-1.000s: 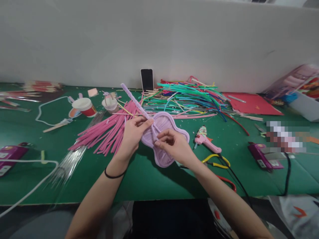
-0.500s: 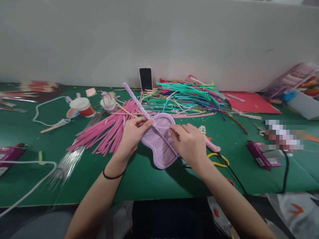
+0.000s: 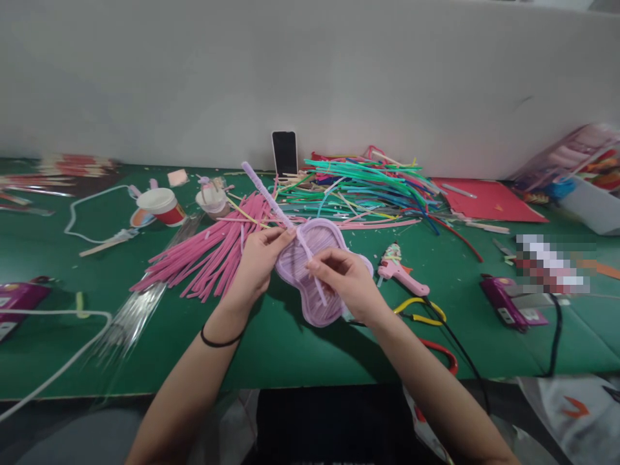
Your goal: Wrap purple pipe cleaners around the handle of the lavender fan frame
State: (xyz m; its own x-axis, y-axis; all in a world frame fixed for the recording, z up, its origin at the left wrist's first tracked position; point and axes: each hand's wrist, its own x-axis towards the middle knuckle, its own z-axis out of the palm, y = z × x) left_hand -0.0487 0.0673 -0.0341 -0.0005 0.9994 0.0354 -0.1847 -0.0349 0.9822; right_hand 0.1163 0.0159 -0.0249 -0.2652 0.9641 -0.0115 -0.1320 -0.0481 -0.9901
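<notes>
A lilac pipe-cleaner piece (image 3: 298, 268) with a curved, lobed outline and a long fuzzy stem (image 3: 264, 191) is held over the table. My left hand (image 3: 258, 263) pinches it where stem and body meet. Thumb and fingers of my right hand (image 3: 347, 279) are closed on a loose lilac pipe cleaner (image 3: 323, 292), which slants down across the body with its end poking out below the fingertips. Part of the body's right side is hidden behind my right hand.
Pink pipe cleaners (image 3: 208, 258) lie left, a mixed-colour heap (image 3: 368, 184) behind. To the right are a pink glue gun (image 3: 409, 279), yellow-handled pliers (image 3: 429, 311) and a red-handled tool (image 3: 448, 354). Paper cups (image 3: 162, 206) and a phone (image 3: 285, 154) stand farther back.
My right hand has moved left and slightly down, swinging the loose pipe cleaner from pointing right to slanting downward over the body. My left hand keeps its pinch. The glue gun is now uncovered.
</notes>
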